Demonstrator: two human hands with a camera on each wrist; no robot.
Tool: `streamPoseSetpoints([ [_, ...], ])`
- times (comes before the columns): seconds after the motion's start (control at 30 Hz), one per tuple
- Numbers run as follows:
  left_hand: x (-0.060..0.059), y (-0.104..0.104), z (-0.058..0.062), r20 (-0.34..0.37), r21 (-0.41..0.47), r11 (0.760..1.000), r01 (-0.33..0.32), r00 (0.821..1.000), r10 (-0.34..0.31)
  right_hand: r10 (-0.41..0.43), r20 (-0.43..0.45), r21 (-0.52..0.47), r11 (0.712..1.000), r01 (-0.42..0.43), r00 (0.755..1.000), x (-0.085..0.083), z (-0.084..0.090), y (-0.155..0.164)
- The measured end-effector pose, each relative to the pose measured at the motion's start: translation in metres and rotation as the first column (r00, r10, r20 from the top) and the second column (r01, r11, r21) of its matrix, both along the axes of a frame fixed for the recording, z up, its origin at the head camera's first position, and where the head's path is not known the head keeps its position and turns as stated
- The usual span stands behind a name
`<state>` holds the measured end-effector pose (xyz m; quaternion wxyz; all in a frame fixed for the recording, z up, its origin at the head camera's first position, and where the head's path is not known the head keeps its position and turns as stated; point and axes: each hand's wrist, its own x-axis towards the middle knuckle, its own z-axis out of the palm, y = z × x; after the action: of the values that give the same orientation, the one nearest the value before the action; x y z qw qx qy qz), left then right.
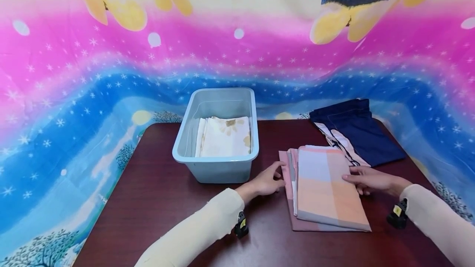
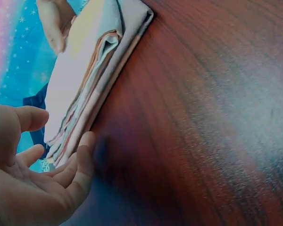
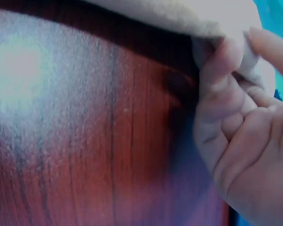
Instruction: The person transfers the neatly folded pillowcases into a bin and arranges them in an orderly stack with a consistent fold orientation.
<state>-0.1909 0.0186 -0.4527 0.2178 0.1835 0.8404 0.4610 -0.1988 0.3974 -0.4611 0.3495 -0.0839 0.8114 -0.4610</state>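
Tabletop: cloth between left and right fingers.

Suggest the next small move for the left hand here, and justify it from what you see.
The left hand should probably close on the left edge of the folded checked cloth: its thumb and fingers are parted at that edge, not gripping it, while the right hand pinches the opposite edge.

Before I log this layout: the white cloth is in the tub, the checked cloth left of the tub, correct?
Not left: the head view shows the checked cloth right of the tub. The white cloth is indeed inside.
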Motion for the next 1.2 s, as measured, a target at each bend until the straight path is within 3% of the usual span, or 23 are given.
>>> streamPoseSetpoints([
  [0.23,-0.001,0.0,-0.007,0.017,0.015,1.0,0.003,1.0,-0.004,-0.042,0.089,-0.064,0.997,0.048,0.995,-0.003,-0.01,0.009],
  [0.47,-0.001,0.003,-0.012,0.013,0.012,0.999,0.034,0.999,-0.034,-0.067,0.118,-0.11,0.991,0.08,0.991,-0.004,-0.019,0.015],
  [0.67,0.0,0.008,-0.016,0.015,0.067,0.998,-0.021,1.0,0.02,-0.08,0.119,-0.115,0.989,0.094,0.99,-0.009,-0.024,0.015],
  [0.73,0.0,0.012,-0.018,0.062,0.113,0.992,-0.059,0.997,0.052,-0.08,0.125,-0.116,0.989,0.094,0.989,-0.01,-0.026,0.015],
  [0.83,-0.001,0.017,-0.019,0.208,0.199,0.966,-0.166,0.97,0.124,-0.072,0.139,-0.118,0.989,0.089,0.988,-0.012,-0.027,0.015],
  [0.93,-0.004,0.022,-0.018,0.389,0.271,0.914,-0.303,0.903,0.184,-0.075,0.15,-0.119,0.988,0.094,0.986,-0.012,-0.027,0.016],
  [1.03,-0.008,0.025,-0.019,0.49,0.319,0.872,-0.371,0.852,0.183,-0.083,0.159,-0.124,0.987,0.103,0.984,-0.012,-0.025,0.015],
  [1.1,-0.009,0.028,-0.021,0.502,0.334,0.869,-0.365,0.849,0.164,-0.088,0.168,-0.13,0.985,0.111,0.982,-0.012,-0.024,0.015],
  [1.2,-0.01,0.031,-0.024,0.447,0.316,0.896,-0.312,0.882,0.149,-0.09,0.188,-0.145,0.982,0.118,0.978,-0.013,-0.023,0.012],
])
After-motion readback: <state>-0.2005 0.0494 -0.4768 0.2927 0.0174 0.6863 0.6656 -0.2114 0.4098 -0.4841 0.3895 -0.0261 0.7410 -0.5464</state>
